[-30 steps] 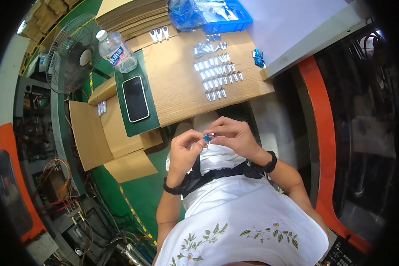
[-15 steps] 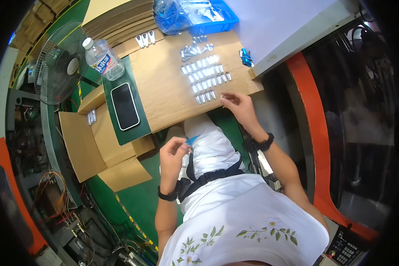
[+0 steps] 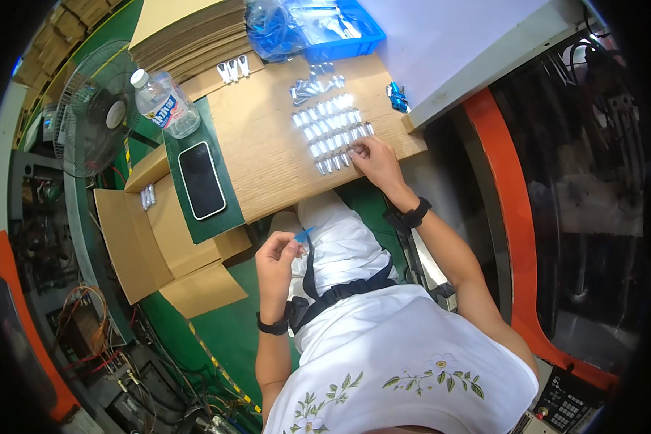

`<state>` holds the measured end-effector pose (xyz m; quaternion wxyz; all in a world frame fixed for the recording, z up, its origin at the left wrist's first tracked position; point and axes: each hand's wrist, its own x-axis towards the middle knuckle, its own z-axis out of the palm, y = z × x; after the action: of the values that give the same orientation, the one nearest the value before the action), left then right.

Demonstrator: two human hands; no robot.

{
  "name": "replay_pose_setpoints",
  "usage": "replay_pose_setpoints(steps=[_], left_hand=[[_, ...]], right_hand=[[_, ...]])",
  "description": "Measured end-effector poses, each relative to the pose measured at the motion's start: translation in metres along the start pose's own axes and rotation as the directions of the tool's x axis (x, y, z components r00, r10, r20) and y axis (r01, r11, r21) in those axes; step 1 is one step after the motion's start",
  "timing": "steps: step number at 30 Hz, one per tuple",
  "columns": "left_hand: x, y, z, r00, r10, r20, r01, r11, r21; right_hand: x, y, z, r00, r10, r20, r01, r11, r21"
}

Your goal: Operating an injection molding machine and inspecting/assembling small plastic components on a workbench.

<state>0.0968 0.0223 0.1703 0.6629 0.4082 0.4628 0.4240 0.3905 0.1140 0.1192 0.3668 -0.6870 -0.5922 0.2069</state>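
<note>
My left hand (image 3: 275,259) is closed in a pinch above my lap, holding a small blue pointed piece (image 3: 305,234) that sticks out past the fingertips. On the cardboard-covered table, small shiny silver pieces (image 3: 331,136) lie side by side in several rows. My right hand (image 3: 378,165) reaches over the table's near right part, thumb and fingers pinched together at the right end of the nearest row. Whatever lies between those fingertips is too small and covered to make out. Behind the rows lies a looser group of silver pieces (image 3: 312,88).
A blue bin (image 3: 346,48) with clear bags stands at the back, beside stacked cardboard (image 3: 188,47). Three silver-and-black pieces (image 3: 233,70) lie near the stack. Leftward are a bottle (image 3: 168,108), a phone (image 3: 202,181), an open carton (image 3: 134,242) and a fan (image 3: 98,108). Blue pieces (image 3: 397,97) lie far right.
My right hand has moved slightly left and away from me, onto the right end of the nearest row. My left hand has shifted a little left and still holds the blue piece.
</note>
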Motion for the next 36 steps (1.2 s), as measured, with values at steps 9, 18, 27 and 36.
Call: replay_pose_setpoints(steps=[9, 18, 27, 36], left_hand=[[0.003, 0.001, 0.003, 1.0, -0.005, -0.016, 0.005, 1.0, -0.005], [0.0, 0.002, 0.001, 0.999, 0.019, -0.039, -0.018, 1.0, 0.014], [-0.008, 0.007, -0.004, 0.996, 0.046, -0.072, -0.044, 0.999, 0.024], [-0.009, 0.009, -0.008, 0.997, 0.036, -0.064, -0.034, 0.999, 0.031]], right_hand=[[0.009, 0.002, -0.008, 1.0, 0.0, 0.003, 0.0, 1.0, -0.032], [0.113, 0.036, -0.063, 0.902, -0.431, -0.023, 0.285, 0.636, -0.717], [0.15, 0.055, -0.044, 0.962, -0.258, 0.092, 0.186, 0.367, -0.911], [0.155, 0.02, -0.061, 0.998, -0.01, -0.068, -0.038, 0.74, -0.672]])
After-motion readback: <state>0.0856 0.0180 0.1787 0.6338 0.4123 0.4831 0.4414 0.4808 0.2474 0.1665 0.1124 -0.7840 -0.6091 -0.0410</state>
